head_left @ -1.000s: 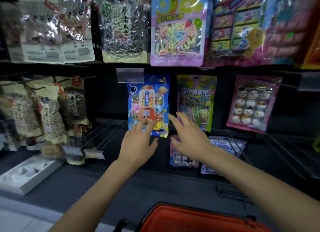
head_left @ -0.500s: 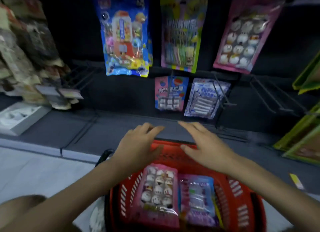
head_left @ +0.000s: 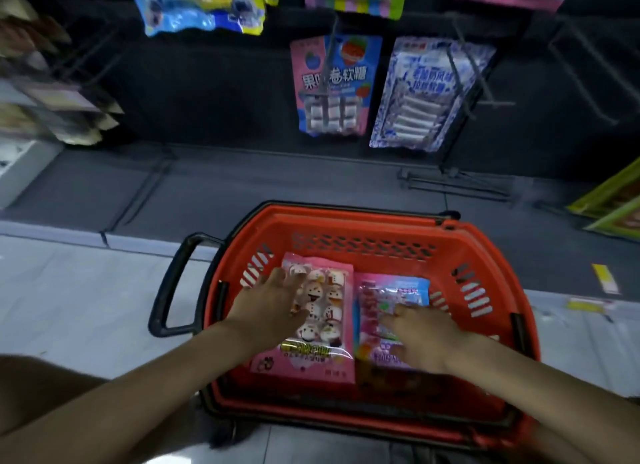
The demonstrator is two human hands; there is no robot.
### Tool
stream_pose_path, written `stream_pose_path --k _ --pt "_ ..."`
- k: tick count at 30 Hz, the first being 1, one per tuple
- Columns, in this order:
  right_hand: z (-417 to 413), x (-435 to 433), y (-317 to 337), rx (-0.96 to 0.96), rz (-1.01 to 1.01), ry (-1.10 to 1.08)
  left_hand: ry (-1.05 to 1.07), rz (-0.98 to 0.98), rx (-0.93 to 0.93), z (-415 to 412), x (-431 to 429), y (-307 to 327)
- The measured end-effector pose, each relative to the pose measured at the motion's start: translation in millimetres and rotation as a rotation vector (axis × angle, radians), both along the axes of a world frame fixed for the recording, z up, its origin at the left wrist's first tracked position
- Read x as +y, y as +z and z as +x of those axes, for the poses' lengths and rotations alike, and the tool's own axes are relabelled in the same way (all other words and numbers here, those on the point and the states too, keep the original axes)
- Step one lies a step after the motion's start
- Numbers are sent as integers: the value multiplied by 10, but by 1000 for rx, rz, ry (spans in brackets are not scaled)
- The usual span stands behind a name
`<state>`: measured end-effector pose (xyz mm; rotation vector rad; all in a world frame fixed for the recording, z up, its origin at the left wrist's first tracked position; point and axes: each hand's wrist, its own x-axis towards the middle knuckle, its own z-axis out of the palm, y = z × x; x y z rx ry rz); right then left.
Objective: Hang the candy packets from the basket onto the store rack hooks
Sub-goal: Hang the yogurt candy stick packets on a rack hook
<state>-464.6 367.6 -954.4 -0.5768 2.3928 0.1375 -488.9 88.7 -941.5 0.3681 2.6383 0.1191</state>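
Observation:
A red basket (head_left: 363, 221) stands on the floor below the rack. Two candy packets lie flat in it side by side: a pink snowman marshmallow packet (head_left: 322, 325) on the left and a pink-and-blue packet (head_left: 394, 290) on the right. My left hand (head_left: 270, 307) lies with straight fingers on the left edge of the snowman packet. My right hand (head_left: 419, 335) rests with spread fingers on the pink-and-blue packet. Neither hand grips anything.
On the rack's lower hooks hang a pink strawberry candy packet (head_left: 334, 85) and a blue-white packet (head_left: 429, 92). Bare wire hooks (head_left: 585, 79) jut out at the right. The basket's black handle (head_left: 173, 283) sticks out to the left. Snack bags (head_left: 52, 99) hang at the left.
My view has tilted from the rack down to the basket. Both hands dropped from the hanging blue packet into the basket and now rest on the two packets.

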Motion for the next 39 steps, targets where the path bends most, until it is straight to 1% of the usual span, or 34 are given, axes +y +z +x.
stream_pose_path --k 4,7,9,11,14,16,17,18,19,22,23,24,27,29,31,33,35,39 --pt "82 -153 -77 -50 -113 -99 162 27 -188 26 20 -190" --pt "29 -113 -153 -99 -98 -188 208 55 -268 45 53 -289" --pt "-32 20 -227 -165 -20 -222 238 62 -260 33 78 -313" --pt "-41 180 -309 -187 84 -199 216 16 -228 26 118 -291" --pt "51 349 -561 -140 114 -145 149 -55 -167 49 154 -257" --pt "129 404 -697 -147 102 -162 88 -85 -122 75 177 -235" --pt "161 399 -724 -157 69 -212 55 -92 -99 88 189 -234" --pt "182 395 -746 -173 16 -308 24 -101 -78 94 201 -233" --pt "184 363 -718 -187 -51 -432 2 -112 -67 95 212 -233" --pt "125 323 -819 -212 -244 -903 -22 -120 -62 101 244 -238" --pt "95 320 -851 -229 -285 -1024 -23 -118 -62 99 252 -235" --pt "62 328 -876 -244 -323 -1101 -24 -117 -61 89 255 -232" --pt "-32 352 -766 -295 -365 -1233 -19 -108 -66 68 254 -211" --pt "-96 398 -705 -385 -421 -1368 -14 -103 -62 57 250 -202" --pt "-131 423 -666 -449 -435 -1439 -9 -102 -60 51 255 -199" --pt "-177 436 -633 -539 -499 -1480 -9 -100 -58 41 263 -205" --pt "-202 397 -463 -525 -602 -1505 -16 -104 -49 20 271 -199" --pt "-135 306 -288 -607 -739 -1456 -28 -105 -50 -15 307 -161"
